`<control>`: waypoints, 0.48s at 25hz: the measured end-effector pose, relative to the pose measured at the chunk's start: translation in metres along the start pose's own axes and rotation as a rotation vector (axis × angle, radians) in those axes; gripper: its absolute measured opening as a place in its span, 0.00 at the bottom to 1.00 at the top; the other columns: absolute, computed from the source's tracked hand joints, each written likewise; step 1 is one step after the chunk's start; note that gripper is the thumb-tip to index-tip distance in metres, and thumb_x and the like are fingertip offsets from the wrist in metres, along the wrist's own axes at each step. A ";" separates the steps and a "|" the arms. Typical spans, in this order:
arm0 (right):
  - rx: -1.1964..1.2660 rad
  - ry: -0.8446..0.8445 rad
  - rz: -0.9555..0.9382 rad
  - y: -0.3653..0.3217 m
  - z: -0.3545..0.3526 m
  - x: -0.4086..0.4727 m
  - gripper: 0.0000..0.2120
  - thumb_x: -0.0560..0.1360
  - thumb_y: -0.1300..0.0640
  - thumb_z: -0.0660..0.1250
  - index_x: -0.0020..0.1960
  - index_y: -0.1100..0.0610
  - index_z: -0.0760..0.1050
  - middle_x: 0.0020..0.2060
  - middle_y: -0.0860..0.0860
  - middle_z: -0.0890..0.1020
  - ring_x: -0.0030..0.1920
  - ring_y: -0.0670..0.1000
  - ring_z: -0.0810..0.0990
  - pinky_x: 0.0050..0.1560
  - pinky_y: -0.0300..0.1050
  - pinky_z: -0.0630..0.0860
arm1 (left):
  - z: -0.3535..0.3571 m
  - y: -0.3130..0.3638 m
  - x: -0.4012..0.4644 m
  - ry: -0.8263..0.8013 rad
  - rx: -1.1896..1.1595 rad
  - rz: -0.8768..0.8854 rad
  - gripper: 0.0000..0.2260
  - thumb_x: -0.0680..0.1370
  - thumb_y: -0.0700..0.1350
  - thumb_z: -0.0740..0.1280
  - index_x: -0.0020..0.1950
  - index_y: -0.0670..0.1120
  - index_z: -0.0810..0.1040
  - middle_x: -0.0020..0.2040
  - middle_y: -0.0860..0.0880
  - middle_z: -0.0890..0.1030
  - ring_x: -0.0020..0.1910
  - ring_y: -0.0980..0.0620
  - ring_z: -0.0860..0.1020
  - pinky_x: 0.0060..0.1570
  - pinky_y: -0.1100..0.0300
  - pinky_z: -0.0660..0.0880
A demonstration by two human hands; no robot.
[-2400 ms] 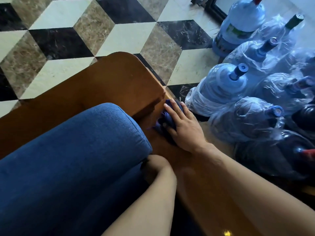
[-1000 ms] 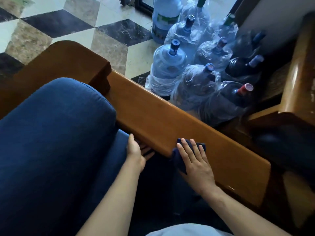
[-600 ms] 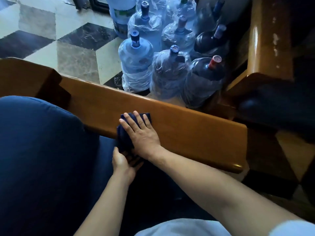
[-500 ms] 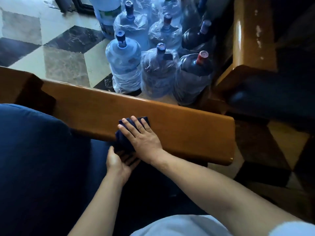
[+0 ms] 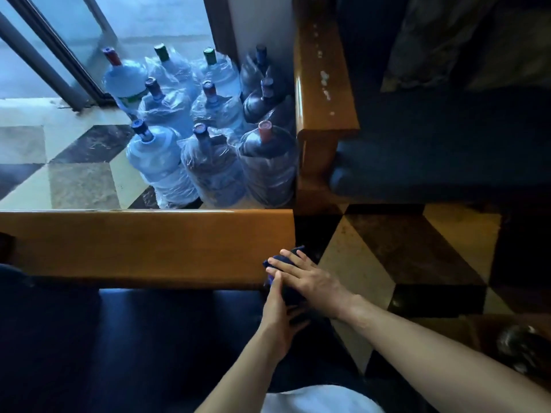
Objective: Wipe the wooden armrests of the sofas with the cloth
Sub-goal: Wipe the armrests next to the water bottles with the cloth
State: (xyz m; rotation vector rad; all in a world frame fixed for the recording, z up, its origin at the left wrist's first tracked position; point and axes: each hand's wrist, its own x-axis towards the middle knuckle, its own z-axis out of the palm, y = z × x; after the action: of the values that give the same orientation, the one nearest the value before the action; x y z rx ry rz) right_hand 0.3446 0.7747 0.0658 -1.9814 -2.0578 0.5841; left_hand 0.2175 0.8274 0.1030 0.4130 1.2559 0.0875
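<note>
Once the right hand (image 5: 310, 280), pressing flat on the cloth (image 5: 293, 254), had slid off the armrest (image 5: 149, 242)'s right end, with the left hand (image 5: 278, 318) open alongside, that rail seemed done.

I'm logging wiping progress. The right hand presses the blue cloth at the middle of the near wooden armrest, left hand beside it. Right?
Not quite. The head view shows the right hand pressing the blue cloth at the armrest's right end, not its middle. The left hand is beside it.
</note>
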 end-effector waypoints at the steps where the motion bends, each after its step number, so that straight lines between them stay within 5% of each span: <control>1: 0.109 0.022 0.018 0.003 -0.005 -0.007 0.37 0.78 0.63 0.69 0.82 0.53 0.57 0.82 0.48 0.57 0.82 0.52 0.50 0.82 0.49 0.48 | 0.015 -0.005 -0.004 0.002 -0.029 0.018 0.21 0.78 0.67 0.62 0.63 0.56 0.79 0.60 0.46 0.84 0.58 0.44 0.82 0.45 0.50 0.82; 3: 0.343 0.055 0.129 0.007 -0.022 -0.032 0.40 0.74 0.68 0.71 0.81 0.57 0.59 0.82 0.49 0.59 0.81 0.48 0.55 0.81 0.44 0.55 | 0.047 -0.013 -0.018 0.033 -0.077 0.070 0.17 0.80 0.60 0.65 0.64 0.53 0.80 0.60 0.46 0.84 0.60 0.43 0.82 0.45 0.51 0.83; 7: 0.607 0.133 0.384 0.006 -0.078 -0.084 0.42 0.69 0.68 0.71 0.80 0.56 0.62 0.80 0.48 0.62 0.79 0.47 0.62 0.78 0.38 0.59 | 0.105 -0.011 -0.059 0.073 -0.066 0.091 0.15 0.81 0.44 0.67 0.65 0.41 0.79 0.58 0.36 0.84 0.57 0.38 0.83 0.62 0.40 0.78; 12: 0.811 0.155 0.535 0.016 -0.158 -0.126 0.45 0.68 0.55 0.78 0.80 0.53 0.61 0.76 0.46 0.66 0.75 0.42 0.66 0.74 0.35 0.63 | 0.155 0.009 -0.093 0.062 0.091 0.116 0.12 0.79 0.36 0.65 0.62 0.35 0.77 0.54 0.32 0.85 0.53 0.34 0.84 0.51 0.43 0.82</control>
State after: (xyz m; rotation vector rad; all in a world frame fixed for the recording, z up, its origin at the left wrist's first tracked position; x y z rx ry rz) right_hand 0.4347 0.6696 0.2138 -1.9209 -0.9230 1.0992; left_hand 0.3345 0.7693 0.2290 0.5653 1.3003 0.1427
